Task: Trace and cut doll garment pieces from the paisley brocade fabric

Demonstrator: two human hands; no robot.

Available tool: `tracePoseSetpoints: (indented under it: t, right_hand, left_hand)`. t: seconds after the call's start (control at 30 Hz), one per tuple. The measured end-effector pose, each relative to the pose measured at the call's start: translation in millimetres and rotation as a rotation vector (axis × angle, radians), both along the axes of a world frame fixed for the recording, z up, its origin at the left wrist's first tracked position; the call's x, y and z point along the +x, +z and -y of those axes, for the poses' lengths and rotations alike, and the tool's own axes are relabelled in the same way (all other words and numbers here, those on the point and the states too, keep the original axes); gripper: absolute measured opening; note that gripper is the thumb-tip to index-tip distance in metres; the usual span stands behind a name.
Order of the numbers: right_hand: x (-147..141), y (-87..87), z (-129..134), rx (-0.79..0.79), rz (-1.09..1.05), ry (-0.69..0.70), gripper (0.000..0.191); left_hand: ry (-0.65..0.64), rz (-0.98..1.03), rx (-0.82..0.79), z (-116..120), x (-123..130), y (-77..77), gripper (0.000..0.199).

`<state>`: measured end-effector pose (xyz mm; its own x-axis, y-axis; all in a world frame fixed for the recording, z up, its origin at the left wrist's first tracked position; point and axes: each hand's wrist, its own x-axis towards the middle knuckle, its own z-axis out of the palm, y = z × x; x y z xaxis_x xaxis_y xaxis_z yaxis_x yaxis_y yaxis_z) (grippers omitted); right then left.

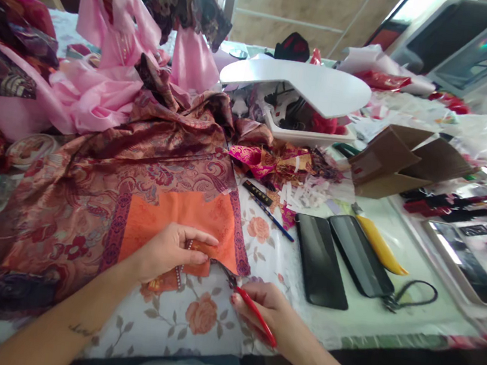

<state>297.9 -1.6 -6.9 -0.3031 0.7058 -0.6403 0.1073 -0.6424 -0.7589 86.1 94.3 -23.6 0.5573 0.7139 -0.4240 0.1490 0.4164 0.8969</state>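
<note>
A piece of orange cloth (pixel 180 210) lies on a patterned rust-coloured brocade fabric (pixel 159 167) with a purple border strip. My left hand (pixel 170 251) rests at the near edge of the orange cloth, thumb and index finger closed on it. A beaded strand (pixel 179 277) shows beside the thumb. In my right hand (pixel 265 312) is a pair of scissors (pixel 254 314) with red handles. Their blades meet the cloth's near right corner, where they are partly hidden. The floral tablecloth (pixel 178 324) shows below both hands.
Right of my hands lie two black phone-like slabs (pixel 321 260) and a yellow cutter (pixel 380 244). A blue pencil (pixel 276 222) and fabric scraps (pixel 286 164) sit farther back. An open cardboard box (pixel 405 160), a white lidded bin (pixel 304 134) and pink dresses (pixel 114 37) stand behind.
</note>
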Motion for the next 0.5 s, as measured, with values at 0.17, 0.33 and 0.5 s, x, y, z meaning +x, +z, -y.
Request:
tracePoseSetpoints:
  t: [0.17, 0.33, 0.5]
  right_hand:
    - [2.3, -0.8, 0.4, -0.013, -0.083, -0.004, 0.055]
    - [0.9, 2.6, -2.7, -0.047, -0.091, -0.003, 0.058]
    - [0.0, 4.4, -2.8, -0.058, -0.098, -0.007, 0.06]
  left_hand:
    - [0.002, -0.004, 0.02, -0.1, 0.8, -1.4, 0.032]
    - [-0.007, 0.018, 0.007, -0.8, -0.1, -2.2, 0.031]
    - [-0.016, -0.018, 0.009, -0.5, -0.6, -2.3, 0.032]
